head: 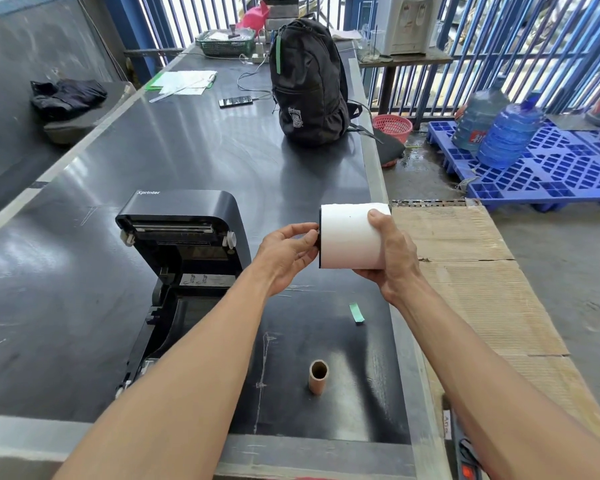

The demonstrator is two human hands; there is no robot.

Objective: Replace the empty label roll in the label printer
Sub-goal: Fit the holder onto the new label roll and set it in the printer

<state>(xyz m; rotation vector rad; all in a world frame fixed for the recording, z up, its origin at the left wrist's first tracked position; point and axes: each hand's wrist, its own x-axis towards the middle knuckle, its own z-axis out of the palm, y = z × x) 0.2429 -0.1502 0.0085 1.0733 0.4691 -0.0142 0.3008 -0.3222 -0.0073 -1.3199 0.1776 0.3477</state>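
Note:
A full white label roll (347, 237) is held above the dark table, right of the printer. My right hand (392, 258) grips it round its right end. My left hand (288, 251) pinches a small black part at the roll's left end face. The black label printer (184, 244) stands at the left with its lid tilted open and its paper bay in view; my left forearm hides part of the bay. An empty brown cardboard core (318, 375) lies on the table near me.
A small green strip (356, 312) lies on the table below the roll. A black backpack (309, 77), a phone (235, 101), papers (184, 83) and a green basket (226, 45) are farther back. Cardboard sheets (471, 271) lie right of the table edge.

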